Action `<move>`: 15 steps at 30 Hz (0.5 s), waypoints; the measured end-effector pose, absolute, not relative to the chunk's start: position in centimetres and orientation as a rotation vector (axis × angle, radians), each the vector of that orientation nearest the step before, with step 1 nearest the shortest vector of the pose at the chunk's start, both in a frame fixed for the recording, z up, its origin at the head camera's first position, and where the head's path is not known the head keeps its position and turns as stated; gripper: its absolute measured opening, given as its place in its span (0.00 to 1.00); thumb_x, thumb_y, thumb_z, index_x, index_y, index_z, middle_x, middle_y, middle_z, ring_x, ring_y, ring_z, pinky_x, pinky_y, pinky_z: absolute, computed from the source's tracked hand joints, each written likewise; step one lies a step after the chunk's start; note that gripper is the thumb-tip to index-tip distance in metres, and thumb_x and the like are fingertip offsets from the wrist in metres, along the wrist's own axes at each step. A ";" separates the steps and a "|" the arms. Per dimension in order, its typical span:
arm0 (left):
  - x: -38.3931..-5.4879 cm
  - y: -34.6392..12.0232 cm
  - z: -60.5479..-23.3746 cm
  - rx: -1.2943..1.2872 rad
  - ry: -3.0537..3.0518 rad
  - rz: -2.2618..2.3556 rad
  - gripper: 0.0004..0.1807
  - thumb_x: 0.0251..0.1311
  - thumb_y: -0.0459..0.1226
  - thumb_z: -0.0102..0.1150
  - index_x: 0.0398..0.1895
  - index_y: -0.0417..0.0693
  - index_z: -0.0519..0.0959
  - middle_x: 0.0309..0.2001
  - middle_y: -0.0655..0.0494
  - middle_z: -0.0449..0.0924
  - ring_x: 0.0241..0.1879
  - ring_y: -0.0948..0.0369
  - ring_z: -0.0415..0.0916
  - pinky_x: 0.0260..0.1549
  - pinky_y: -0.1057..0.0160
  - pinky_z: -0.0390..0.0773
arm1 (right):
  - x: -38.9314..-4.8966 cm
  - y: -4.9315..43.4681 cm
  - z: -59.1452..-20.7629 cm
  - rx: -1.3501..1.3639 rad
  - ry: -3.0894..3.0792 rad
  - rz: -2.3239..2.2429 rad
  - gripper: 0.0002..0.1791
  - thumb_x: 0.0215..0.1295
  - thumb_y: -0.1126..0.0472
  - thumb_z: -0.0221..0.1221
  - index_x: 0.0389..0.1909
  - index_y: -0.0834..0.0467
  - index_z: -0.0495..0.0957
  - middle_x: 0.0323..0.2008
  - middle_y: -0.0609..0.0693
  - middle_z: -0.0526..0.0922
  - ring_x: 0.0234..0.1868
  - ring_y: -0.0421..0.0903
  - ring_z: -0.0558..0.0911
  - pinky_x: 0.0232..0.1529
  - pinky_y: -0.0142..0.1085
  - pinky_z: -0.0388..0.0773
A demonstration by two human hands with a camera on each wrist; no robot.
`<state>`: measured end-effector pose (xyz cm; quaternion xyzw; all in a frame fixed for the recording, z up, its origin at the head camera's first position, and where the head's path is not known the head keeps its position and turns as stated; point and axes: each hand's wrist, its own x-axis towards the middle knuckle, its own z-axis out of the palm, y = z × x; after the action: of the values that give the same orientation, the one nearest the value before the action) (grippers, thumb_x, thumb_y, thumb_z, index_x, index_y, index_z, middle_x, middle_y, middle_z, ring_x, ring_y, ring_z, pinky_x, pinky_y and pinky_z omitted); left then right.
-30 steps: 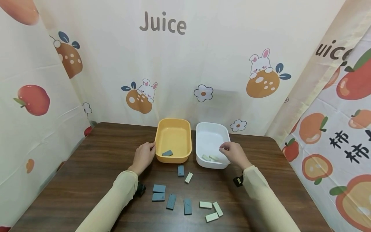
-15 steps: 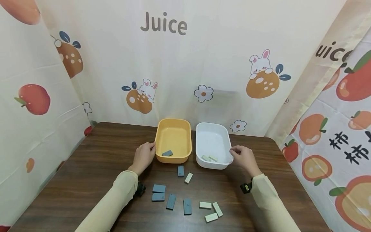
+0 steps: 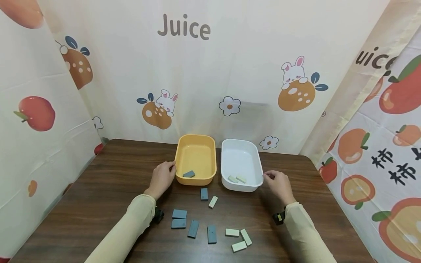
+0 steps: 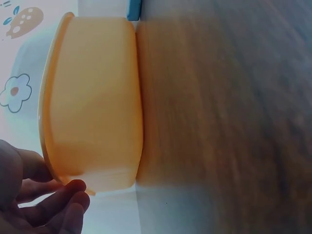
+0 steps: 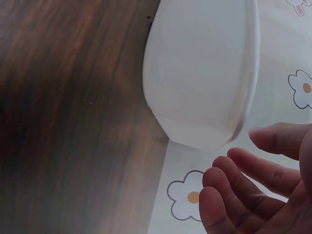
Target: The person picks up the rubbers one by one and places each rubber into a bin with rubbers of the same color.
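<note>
My left hand (image 3: 161,179) pinches the left rim of a yellow plastic tub (image 4: 92,107) between thumb and fingertips. One blue-grey block (image 3: 189,174) lies inside that tub near its front. To the right stands a white plastic tub (image 3: 241,159) holding two pale green blocks (image 3: 241,179). Beside its right rim is my right hand (image 3: 279,185); in the right wrist view a gap shows between its thumb and relaxed fingers, and nothing is held. On the table before the tubs lie several blue-grey blocks (image 3: 212,234) and several pale green blocks (image 3: 232,232).
The dark wooden table (image 3: 108,190) meets a printed curtain (image 3: 197,73) right behind both tubs. More printed cloth hangs along the left and right sides. A narrow gap separates the tubs. A black wrist camera (image 3: 279,218) sits below the right hand.
My right hand has moved right, from over the white tub's inside to just outside its right rim. The left hand stays at the yellow tub, and the blocks lie as before.
</note>
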<state>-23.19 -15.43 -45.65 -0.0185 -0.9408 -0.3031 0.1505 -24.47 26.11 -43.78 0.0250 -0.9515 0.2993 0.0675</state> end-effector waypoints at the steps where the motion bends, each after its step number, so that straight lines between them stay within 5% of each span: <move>1: -23.2 -15.5 -45.7 -0.047 -2.703 -0.878 0.17 0.67 0.35 0.55 0.55 0.37 0.80 0.42 0.41 0.84 0.32 0.53 0.77 0.32 0.55 0.76 | -24.5 26.1 -44.0 0.066 -2.871 0.903 0.16 0.68 0.58 0.56 0.44 0.67 0.83 0.39 0.61 0.86 0.37 0.51 0.81 0.35 0.39 0.75; 6: -23.5 -15.7 -45.7 -0.049 -2.689 -0.898 0.16 0.65 0.35 0.57 0.52 0.37 0.82 0.42 0.42 0.84 0.29 0.56 0.74 0.30 0.58 0.74 | -24.4 26.0 -44.4 0.024 -2.895 0.913 0.17 0.69 0.57 0.56 0.44 0.68 0.83 0.42 0.64 0.85 0.40 0.53 0.82 0.39 0.45 0.78; 15: -23.4 -15.9 -45.2 -0.066 -2.664 -0.895 0.14 0.63 0.35 0.58 0.49 0.37 0.83 0.42 0.43 0.83 0.39 0.51 0.79 0.40 0.50 0.78 | -24.4 25.9 -44.7 0.028 -2.907 0.953 0.20 0.70 0.57 0.53 0.45 0.71 0.82 0.43 0.67 0.85 0.40 0.56 0.82 0.40 0.47 0.79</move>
<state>-23.35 -15.94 -45.16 -0.0233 -0.9347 -0.3142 0.1646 -24.39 25.87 -44.70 0.0091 -0.9494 0.3113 0.0413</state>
